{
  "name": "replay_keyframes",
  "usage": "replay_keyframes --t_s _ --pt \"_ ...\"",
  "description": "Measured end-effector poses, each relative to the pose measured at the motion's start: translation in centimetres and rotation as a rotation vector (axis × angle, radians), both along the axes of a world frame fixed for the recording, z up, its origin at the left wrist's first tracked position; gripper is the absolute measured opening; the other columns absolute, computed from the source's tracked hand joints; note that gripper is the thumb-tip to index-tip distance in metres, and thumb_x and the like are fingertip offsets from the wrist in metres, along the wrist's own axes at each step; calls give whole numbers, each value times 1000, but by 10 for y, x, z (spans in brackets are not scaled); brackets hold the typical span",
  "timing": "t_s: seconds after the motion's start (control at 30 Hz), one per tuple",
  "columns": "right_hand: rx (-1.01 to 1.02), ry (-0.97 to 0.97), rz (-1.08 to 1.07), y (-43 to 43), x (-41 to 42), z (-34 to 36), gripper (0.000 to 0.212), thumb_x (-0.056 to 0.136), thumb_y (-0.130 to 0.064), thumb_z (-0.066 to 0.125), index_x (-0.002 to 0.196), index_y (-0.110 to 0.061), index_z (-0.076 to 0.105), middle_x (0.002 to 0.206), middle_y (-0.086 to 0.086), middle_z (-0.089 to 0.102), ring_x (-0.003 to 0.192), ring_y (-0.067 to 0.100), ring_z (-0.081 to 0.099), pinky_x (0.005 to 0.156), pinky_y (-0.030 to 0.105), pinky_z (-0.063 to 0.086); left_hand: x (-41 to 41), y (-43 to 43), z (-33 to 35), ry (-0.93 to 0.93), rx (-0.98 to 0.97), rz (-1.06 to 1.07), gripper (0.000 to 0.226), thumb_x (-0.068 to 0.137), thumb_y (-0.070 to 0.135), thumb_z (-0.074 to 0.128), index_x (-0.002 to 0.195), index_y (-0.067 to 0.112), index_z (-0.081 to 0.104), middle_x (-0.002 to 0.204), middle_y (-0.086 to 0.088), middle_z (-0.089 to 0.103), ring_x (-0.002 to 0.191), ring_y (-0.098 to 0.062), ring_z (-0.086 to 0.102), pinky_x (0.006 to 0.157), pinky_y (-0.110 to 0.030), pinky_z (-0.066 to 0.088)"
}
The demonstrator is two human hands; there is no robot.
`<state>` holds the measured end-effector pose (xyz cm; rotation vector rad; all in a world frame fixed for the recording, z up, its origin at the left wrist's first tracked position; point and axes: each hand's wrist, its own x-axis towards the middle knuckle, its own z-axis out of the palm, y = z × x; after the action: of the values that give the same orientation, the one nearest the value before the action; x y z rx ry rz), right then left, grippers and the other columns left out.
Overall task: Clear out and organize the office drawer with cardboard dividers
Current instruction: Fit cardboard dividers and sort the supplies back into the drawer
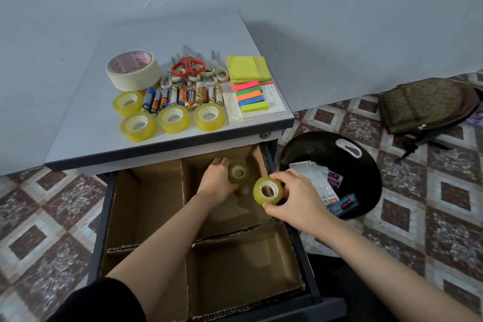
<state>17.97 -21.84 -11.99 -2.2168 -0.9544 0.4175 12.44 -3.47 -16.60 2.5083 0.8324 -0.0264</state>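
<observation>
The open drawer (312, 285) is lined with brown cardboard dividers (184, 191) that split it into four compartments. My left hand (215, 180) reaches into the far right compartment and grips a yellow clear tape roll (238, 172) down inside it. My right hand (295, 201) holds a second yellow tape roll (268, 191) above the drawer's right edge. On the cabinet top (78, 123) lie several more yellow tape rolls (172, 119), a wide masking tape roll (133, 70), several batteries (183, 97), scissors (188, 66) and sticky notes (247, 68).
A black bin (366, 180) with packaging and paper scraps stands on the tiled floor right of the drawer. A brown backpack (428, 104) lies farther right by the wall. Coloured index tabs (251, 95) sit on a white pad at the cabinet's right edge.
</observation>
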Motion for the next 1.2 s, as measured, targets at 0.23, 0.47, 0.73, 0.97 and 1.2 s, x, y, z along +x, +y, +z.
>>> replay_keyframes --t_s 0.23,0.47,0.73,0.97,1.2 --pt "-28 -21 -17 7 -5 10 48 70 -22 77 113 -12 58 100 -2 46 80 13 51 70 20 37 -59 5 38 18 90 -163 52 90 32 58 137 17 43 144 -7 39 132 -22 37 106 -32 36" --pt "-108 -48 114 32 -17 18 65 73 -26 74 131 -25 46 111 0 43 105 22 51 84 26 40 -121 0 28 -37 260 -179 70 95 51 37 150 17 10 158 4 -4 145 -13 -5 113 -24 -5" --pt "-430 -153 254 60 -29 7 64 83 -29 68 139 -13 43 127 12 53 113 27 54 89 28 44 -130 0 20 -133 89 -77 69 96 42 40 151 19 6 158 8 -8 144 -11 3 112 -22 14" --pt "-617 -116 232 68 -28 -6 41 81 -13 69 119 -3 58 99 11 63 84 23 63 73 30 55 -130 -1 23 -117 64 -65 70 97 42 39 151 19 1 157 9 -10 144 -13 6 111 -26 23" --pt "-712 -199 238 73 -26 -11 18 84 -1 59 102 -1 62 95 12 61 77 24 58 64 27 49 -130 1 19 -113 56 -69 71 96 42 40 151 19 0 157 9 -10 144 -12 7 110 -27 25"
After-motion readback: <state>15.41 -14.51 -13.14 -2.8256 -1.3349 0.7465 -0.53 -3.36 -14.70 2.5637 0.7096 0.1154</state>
